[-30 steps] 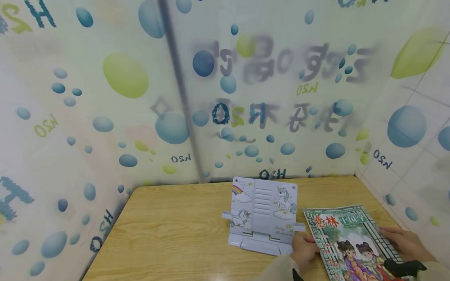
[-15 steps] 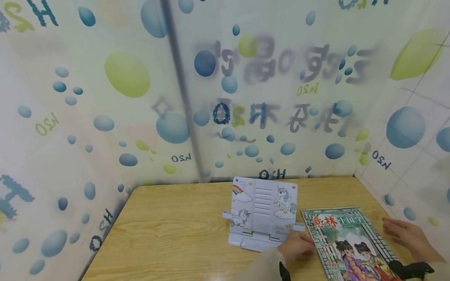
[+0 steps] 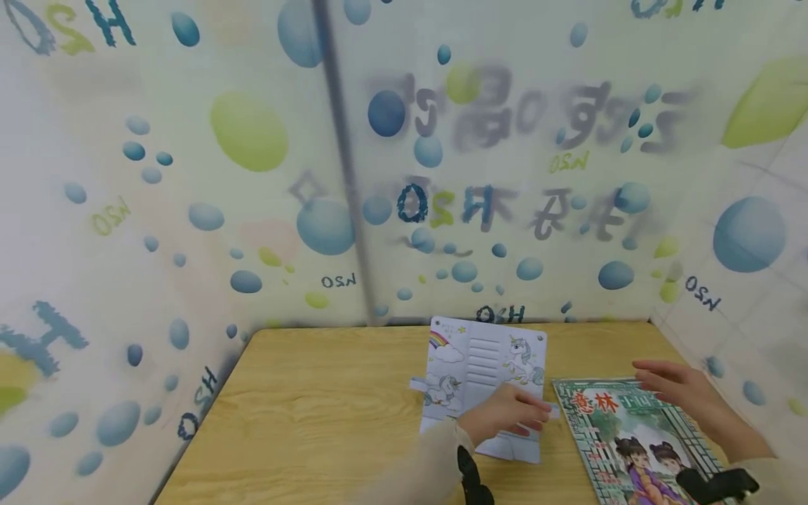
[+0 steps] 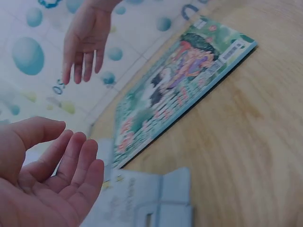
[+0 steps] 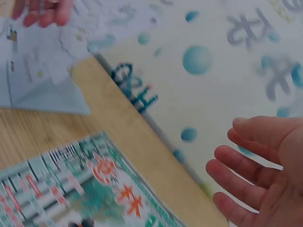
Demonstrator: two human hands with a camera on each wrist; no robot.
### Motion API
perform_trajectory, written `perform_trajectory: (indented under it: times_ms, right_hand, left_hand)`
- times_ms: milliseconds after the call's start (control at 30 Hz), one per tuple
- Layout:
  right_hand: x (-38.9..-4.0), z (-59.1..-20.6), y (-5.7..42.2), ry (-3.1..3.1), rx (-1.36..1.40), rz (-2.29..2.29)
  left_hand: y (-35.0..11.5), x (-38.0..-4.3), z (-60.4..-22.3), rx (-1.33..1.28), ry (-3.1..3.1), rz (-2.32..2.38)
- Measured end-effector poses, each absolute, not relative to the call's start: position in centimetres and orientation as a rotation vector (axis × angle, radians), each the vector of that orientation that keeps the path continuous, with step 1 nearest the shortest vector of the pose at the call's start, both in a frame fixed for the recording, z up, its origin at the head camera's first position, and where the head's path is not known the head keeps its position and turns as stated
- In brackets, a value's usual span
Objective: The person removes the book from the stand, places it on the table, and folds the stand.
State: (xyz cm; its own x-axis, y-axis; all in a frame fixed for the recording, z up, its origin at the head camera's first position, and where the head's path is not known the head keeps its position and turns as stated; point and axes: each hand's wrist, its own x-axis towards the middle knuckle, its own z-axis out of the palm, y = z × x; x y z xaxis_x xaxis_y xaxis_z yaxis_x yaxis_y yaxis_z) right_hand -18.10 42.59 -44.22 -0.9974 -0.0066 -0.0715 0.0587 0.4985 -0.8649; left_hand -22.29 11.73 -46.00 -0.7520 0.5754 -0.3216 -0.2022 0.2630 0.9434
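A white book stand (image 3: 448, 358) printed with unicorns and a rainbow stands upright on the wooden table. My left hand (image 3: 505, 414) hovers in front of its lower right part, fingers loosely bent and holding nothing; its palm shows in the left wrist view. To the right of the stand lies a magazine (image 3: 631, 421) with a green cover and two cartoon figures. Over the magazine's right side, my right hand (image 3: 688, 400) is raised with fingers extended. In the right wrist view that hand is bare of any object, and the magazine (image 5: 90, 194) lies below it.
The wooden table (image 3: 315, 407) extends to the left of the stand. A pale curtain (image 3: 265, 210) with blue and green spots encloses the back and sides. The stand's small side clip (image 3: 418, 384) juts out to the left.
Both hands were at the magazine's edges and have let go of it. The left hand has moved left and up before the stand; the right has risen above the magazine.
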Motion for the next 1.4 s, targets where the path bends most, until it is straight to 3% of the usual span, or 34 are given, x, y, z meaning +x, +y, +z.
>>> perform_trajectory:
  times_ms: [400, 567, 967, 1400]
  right_hand:
    - [-19.1, -42.2, 33.9, 2.723, -0.173, -1.516]
    - [-19.7, -42.5, 31.2, 2.737, -0.143, -1.572]
    - [-27.5, -55.4, 34.6, 2.804, 0.324, -1.679]
    - [-28.0, -56.2, 32.5, 2.689, 0.494, -1.893]
  left_hand:
    - [3.9, -26.4, -43.1, 0.287, 2.003, 1.646]
    - [1.1, -28.0, -42.8, 0.226, 2.022, 1.704]
    - [-3.7, -30.5, -43.2, 0.027, 2.144, 1.893]
    - [-1.8, -31.4, -45.8, -0.013, 2.035, 1.943]
